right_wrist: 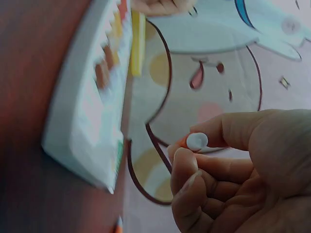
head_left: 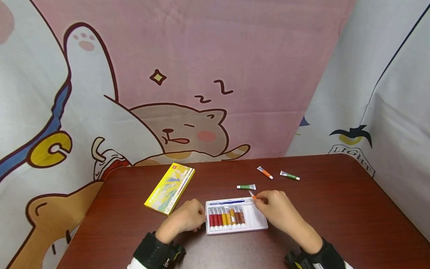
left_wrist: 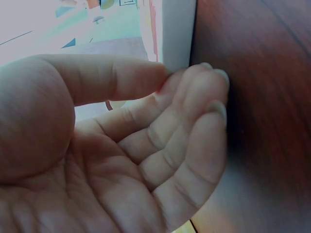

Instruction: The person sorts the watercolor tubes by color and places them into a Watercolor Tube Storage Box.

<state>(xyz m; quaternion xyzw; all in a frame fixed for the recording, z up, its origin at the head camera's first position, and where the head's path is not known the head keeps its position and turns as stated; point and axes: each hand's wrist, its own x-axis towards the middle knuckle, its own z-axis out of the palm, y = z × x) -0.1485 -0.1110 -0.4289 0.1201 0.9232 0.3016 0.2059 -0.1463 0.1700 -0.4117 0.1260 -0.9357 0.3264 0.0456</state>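
Note:
A white plastic tray (head_left: pixel 256 220) of paint tubes lies on the table, with red, yellow and brown tubes (head_left: pixel 224 218) side by side in it. A blue paintbrush (head_left: pixel 226 203) lies along its far side. My right hand (head_left: pixel 280 211) pinches an orange paint tube (right_wrist: pixel 195 141) between thumb and fingertips, above the tray's far right corner. The tube's white cap points back toward the palm. At the tray's left edge, my left hand (head_left: pixel 188 216) has curled fingers, and its thumb and forefinger (left_wrist: pixel 138 80) appear to grip the tray's side.
Beyond the tray lie a green tube (head_left: pixel 246 186), an orange tube (head_left: pixel 265 172) and another green tube (head_left: pixel 290 175). A yellow paint box (head_left: pixel 170 188) lies to the left, behind the left hand. A printed cartoon cloth (head_left: pixel 255 74) hangs behind the table.

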